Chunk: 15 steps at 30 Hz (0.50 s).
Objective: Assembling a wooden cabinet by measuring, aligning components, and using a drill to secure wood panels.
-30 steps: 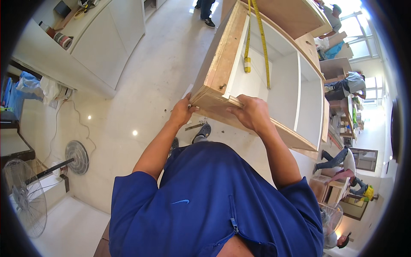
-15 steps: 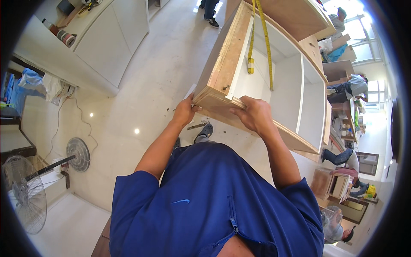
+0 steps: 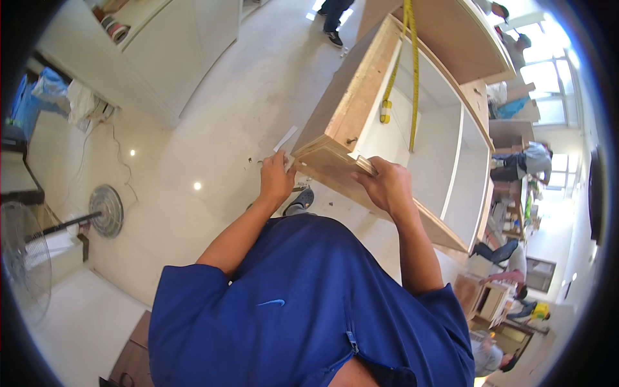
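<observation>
A wooden cabinet carcass [image 3: 348, 109] with a white-lined interior and bare plywood edges stands tilted in front of me. My right hand [image 3: 389, 185] is closed around a short layered strip of wood [image 3: 366, 166] at the cabinet's near front edge. At the near left corner is my left hand [image 3: 277, 179], its fingers curled together; a pale sliver shows by the fingertips, but I cannot make out what they hold. A yellow tape measure [image 3: 413, 84] hangs in a loop over the cabinet opening, its end [image 3: 385, 113] dangling inside.
A white strip [image 3: 285, 138] lies on the pale floor beside the corner. A pedestal fan [image 3: 106, 211] stands at left, below a white cabinet [image 3: 167, 64]. Another wooden cabinet [image 3: 445, 32] is beyond mine. Several people work at the right; one person's shoe [image 3: 334, 39] shows at the top.
The view has shifted slightly. My left hand has slipped a little off the cabinet corner, uncovering more of the white strip on the floor. My right hand keeps its grip on the wood strip.
</observation>
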Tool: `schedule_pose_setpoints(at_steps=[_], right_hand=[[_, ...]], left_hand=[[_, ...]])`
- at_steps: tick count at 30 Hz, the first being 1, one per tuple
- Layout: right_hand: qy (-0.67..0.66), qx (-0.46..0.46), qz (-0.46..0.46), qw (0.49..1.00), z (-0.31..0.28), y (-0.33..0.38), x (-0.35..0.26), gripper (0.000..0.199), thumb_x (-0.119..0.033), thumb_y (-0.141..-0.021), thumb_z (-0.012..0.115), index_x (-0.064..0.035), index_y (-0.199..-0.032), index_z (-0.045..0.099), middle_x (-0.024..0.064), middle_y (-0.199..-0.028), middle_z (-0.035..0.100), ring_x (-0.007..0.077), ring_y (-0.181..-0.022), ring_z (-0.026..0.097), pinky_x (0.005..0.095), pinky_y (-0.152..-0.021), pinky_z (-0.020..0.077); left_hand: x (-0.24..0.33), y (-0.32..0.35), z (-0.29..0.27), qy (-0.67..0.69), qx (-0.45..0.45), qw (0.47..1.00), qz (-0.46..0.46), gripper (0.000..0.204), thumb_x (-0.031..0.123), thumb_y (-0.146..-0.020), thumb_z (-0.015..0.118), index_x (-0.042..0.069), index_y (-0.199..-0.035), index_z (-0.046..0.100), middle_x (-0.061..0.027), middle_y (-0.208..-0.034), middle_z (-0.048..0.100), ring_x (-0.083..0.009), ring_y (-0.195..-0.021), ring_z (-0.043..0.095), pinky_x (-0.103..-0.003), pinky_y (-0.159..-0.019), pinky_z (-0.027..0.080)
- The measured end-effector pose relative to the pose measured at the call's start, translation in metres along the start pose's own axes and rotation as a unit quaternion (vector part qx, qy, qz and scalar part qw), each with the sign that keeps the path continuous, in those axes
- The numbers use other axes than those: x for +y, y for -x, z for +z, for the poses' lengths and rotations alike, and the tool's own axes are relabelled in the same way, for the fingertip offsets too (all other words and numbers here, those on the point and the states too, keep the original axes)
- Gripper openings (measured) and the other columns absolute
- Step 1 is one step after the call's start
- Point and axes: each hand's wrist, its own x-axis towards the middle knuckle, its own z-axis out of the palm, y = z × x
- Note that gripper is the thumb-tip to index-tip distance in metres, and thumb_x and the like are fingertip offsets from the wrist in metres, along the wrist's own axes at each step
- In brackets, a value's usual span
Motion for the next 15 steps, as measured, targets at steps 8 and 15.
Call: schedule_pose_setpoints(at_steps=[8, 15], right_hand=[[-0.005, -0.010, 0.012, 1.000, 0.002, 0.000, -0.004, 0.039, -0.042, -0.082, 0.081, -0.0051, -0.092, 0.073, 0.0196, -0.078, 0.071, 0.0406, -0.079, 0.068, 0.0474, -0.074, 0.0533], [0.000, -0.018, 0.010, 1.000, -0.001, 0.000, -0.005, 0.038, -0.041, -0.082, 0.082, -0.0052, -0.090, 0.072, 0.0183, -0.076, 0.071, 0.0401, -0.078, 0.068, 0.0471, -0.075, 0.0532]], left_hand=[[0.006, 0.000, 0.033, 0.205, -0.098, 0.954, -0.196, 0.021, 0.015, -0.091, 0.067, -0.004, -0.091, 0.075, -0.0199, -0.077, 0.071, -0.0297, -0.068, 0.067, -0.039, -0.067, 0.052], [-0.011, 0.008, 0.074, 0.371, -0.003, 0.896, -0.244, 0.024, 0.021, -0.090, 0.068, -0.001, -0.085, 0.077, -0.0203, -0.071, 0.070, -0.0291, -0.066, 0.069, -0.038, -0.066, 0.054]])
